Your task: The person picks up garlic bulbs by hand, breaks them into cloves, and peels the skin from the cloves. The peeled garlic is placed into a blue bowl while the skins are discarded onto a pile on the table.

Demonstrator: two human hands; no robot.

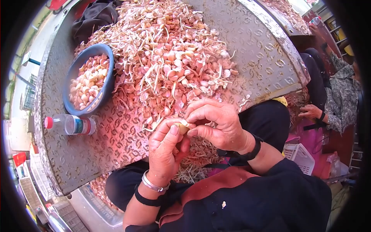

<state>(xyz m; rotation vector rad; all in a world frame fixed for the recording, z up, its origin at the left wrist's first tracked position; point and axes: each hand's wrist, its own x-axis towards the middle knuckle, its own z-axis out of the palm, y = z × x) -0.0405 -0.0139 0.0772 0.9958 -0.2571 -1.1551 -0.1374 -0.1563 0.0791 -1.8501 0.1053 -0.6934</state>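
Note:
A pale garlic clove [181, 127] is pinched between the fingertips of both hands, just over the near edge of the metal table [112, 143]. My left hand [167, 145], with a silver bangle at the wrist, grips it between thumb and forefinger. From the right, my right hand [216, 123] touches the clove with thumb and fingers closed on its skin. Beyond the hands spreads a large heap of garlic cloves [174, 65] with dry stalks and skins. At the left, a blue bowl [109, 77] holds several peeled cloves.
A plastic bottle [69, 125] with a red cap lies left, below the bowl. Dark cloth [94, 19] rests at the back left. Another person in camouflage clothing [340, 92] sits at the right, near a white crate [299, 157]. A tub of cloves [101, 210] stands below the table.

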